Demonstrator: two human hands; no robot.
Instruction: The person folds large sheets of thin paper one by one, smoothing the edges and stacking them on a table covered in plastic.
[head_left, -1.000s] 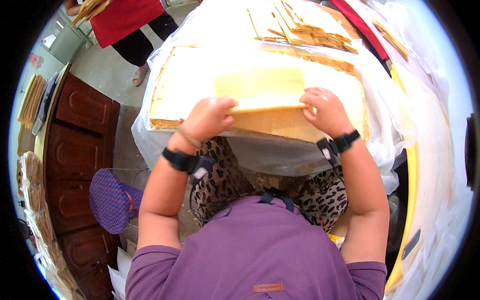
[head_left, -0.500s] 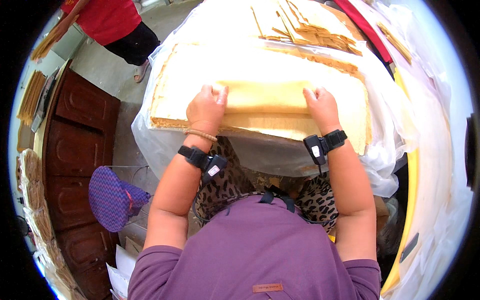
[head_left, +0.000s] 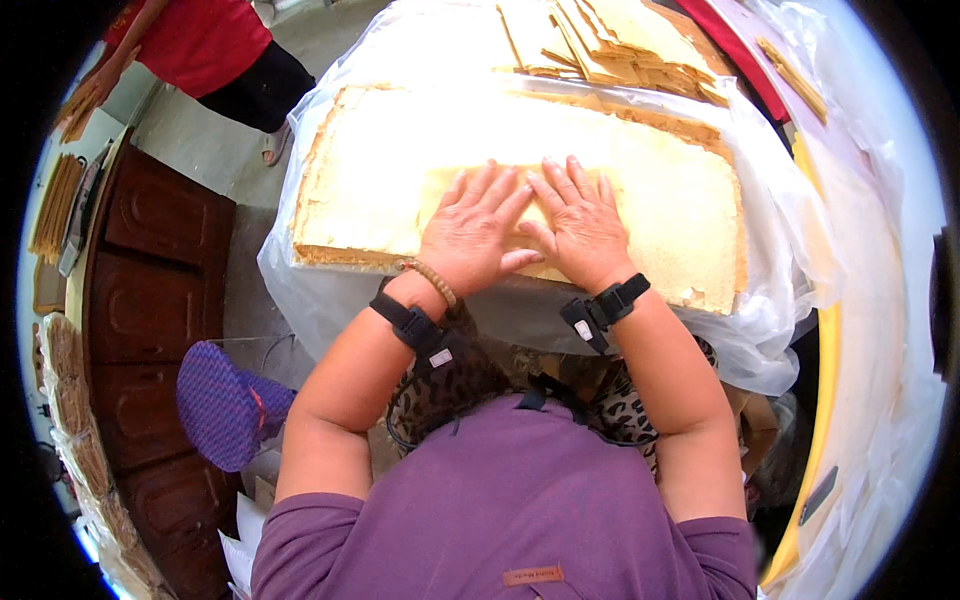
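Note:
A broad stack of thin yellow sheets (head_left: 690,215) with ragged brown edges lies in front of me. On top, near its front edge, is a folded yellow sheet (head_left: 433,188). My left hand (head_left: 472,222) rests flat on that sheet, fingers spread and pointing away from me. Beside it, my right hand (head_left: 580,222) presses down the same way, and the fingertips of the two hands nearly meet. Neither hand grips anything. Palms and much of the folded sheet are hidden under the hands. Bright light washes out the stack's far part.
Clear plastic sheeting (head_left: 775,250) drapes under the stack. More folded yellow pieces (head_left: 640,55) are piled at the back. A person in red (head_left: 215,45) stands far left, near a dark wooden cabinet (head_left: 160,215). A purple patterned cap-like thing (head_left: 212,405) is at left.
Both hands have let go of the sheet's ends, moved inward toward each other and opened flat on it. The person in red has shifted slightly left.

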